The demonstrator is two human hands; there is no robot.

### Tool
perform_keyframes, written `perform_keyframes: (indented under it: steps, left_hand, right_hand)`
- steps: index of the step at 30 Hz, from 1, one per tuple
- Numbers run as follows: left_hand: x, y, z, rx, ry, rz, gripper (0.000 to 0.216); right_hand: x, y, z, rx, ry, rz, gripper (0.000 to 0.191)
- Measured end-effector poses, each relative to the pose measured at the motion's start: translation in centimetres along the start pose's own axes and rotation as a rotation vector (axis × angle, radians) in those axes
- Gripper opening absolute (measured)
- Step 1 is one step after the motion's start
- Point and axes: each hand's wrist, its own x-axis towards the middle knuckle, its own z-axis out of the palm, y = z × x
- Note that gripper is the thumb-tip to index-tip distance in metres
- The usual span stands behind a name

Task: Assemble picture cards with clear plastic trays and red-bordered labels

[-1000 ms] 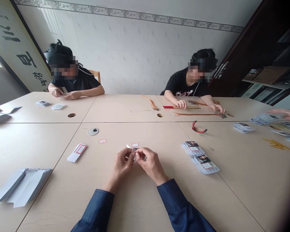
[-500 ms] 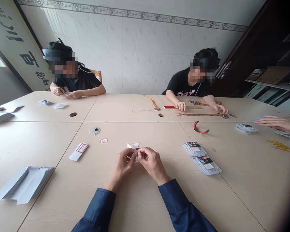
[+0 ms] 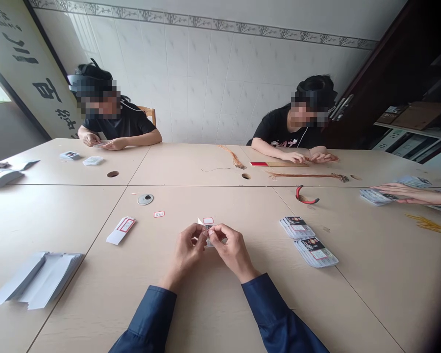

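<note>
In the middle of the near table, my left hand point(image 3: 189, 243) and my right hand point(image 3: 231, 245) are brought together, thumbs and index fingers pinched tip to tip. A pale corner of a white paper slip point(image 3: 200, 221) pokes up at my left fingers. Whatever my right fingertips pinch is too small to make out. Beneath the fingers lies a card with a black top point(image 3: 209, 227), mostly covered. Just beyond them is a red-bordered label point(image 3: 208, 221). To the right sit two stacks of printed cards, a farther stack point(image 3: 297, 228) and a nearer stack point(image 3: 316, 252).
Left of my hands are a folded label strip point(image 3: 121, 230), a small label point(image 3: 159, 214), a metal disc point(image 3: 145, 199) and white paper strips point(image 3: 40, 279). Red-handled pliers point(image 3: 306, 196) and yellow ties point(image 3: 427, 223) lie right. Two people sit opposite; another person's hand point(image 3: 407, 190) rests on cards.
My hands keep almost the same pinch; the white slip's corner has tilted slightly. At right, another person's hand has moved left over a card stack. The person opposite right has brought both hands together.
</note>
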Motion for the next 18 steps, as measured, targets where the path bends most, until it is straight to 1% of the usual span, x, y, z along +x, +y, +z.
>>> perform_keyframes:
  steps: [7,10,15,18]
  left_hand:
    - [0.01,0.01,-0.05,-0.052,0.016,0.012,0.022]
    - [0.11,-0.01,-0.05,-0.091,0.031,0.002,0.023]
    - [0.20,0.17,-0.06,-0.124,0.021,0.003,0.027]
    - [0.16,0.29,-0.09,-0.135,0.020,0.006,0.027]
  right_hand:
    - [-0.05,-0.17,0.17,0.035,-0.020,0.038,0.025]
    - [-0.09,-0.06,0.21,0.050,-0.023,0.055,0.027]
    - [-0.11,-0.14,0.19,0.077,-0.024,0.071,0.030]
    - [-0.12,-0.33,0.19,0.079,-0.021,0.069,0.026]
